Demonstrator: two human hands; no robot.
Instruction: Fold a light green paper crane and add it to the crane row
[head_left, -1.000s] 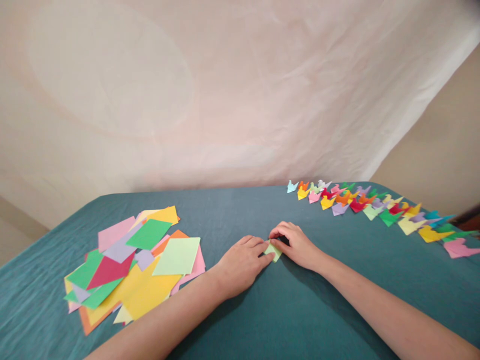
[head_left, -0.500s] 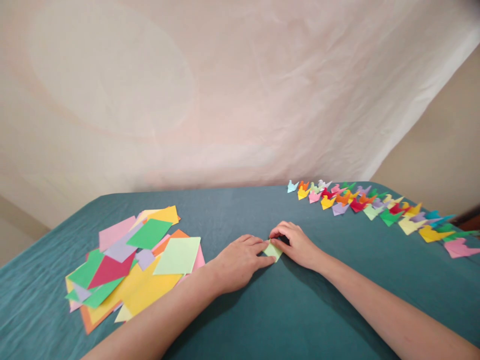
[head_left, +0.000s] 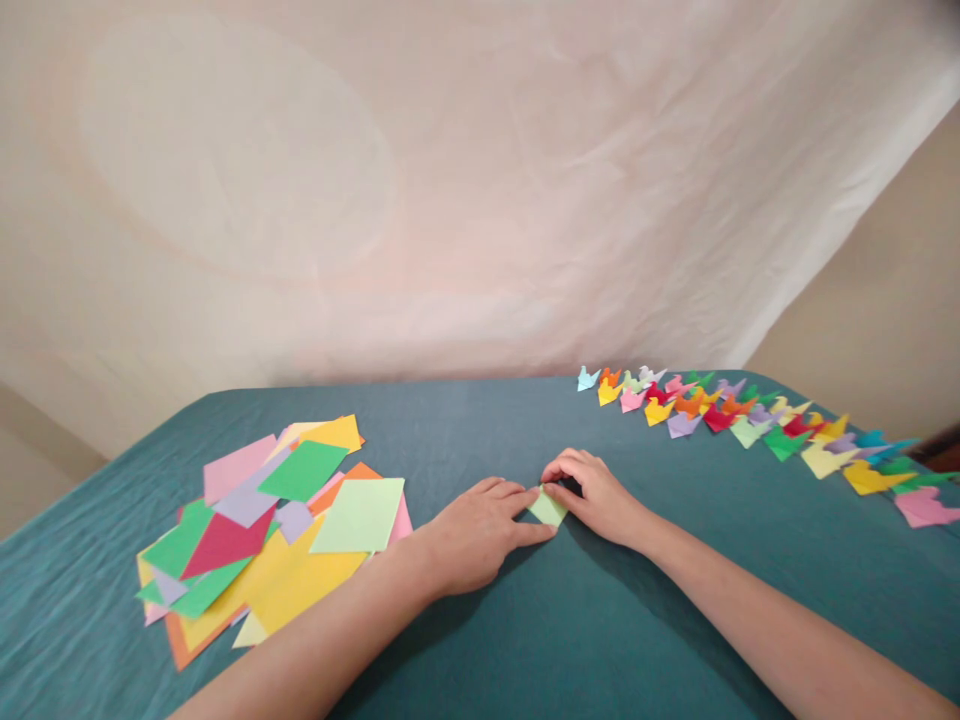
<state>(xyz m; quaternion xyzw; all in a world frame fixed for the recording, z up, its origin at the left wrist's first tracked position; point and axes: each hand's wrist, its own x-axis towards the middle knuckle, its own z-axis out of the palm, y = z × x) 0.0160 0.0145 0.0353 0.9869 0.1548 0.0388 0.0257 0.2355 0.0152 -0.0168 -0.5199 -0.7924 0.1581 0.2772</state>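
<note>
A small light green paper square (head_left: 548, 508), apparently folded, lies on the teal cloth between my hands. My left hand (head_left: 486, 530) rests palm down at its left side, fingers stretched out. Its index fingertip and thumb press on two of the paper's corners. My right hand (head_left: 594, 493) has curled fingers, with thumb and index finger pinched at the paper's far right corner. The fingertips cover part of that edge, so the folds there are hidden.
Loose coloured paper sheets, with a pale green one (head_left: 358, 515) on top, lie heaped at the left, partly behind my left forearm. Rows of small folded paper birds, such as a pink one (head_left: 924, 508), stand along the right. A pale fabric backdrop (head_left: 465, 200) hangs behind the teal-covered table (head_left: 600, 630).
The view has shifted slightly, so everything sits a little lower and to the right. Both hands keep nearly the same pose on the light green paper.
</note>
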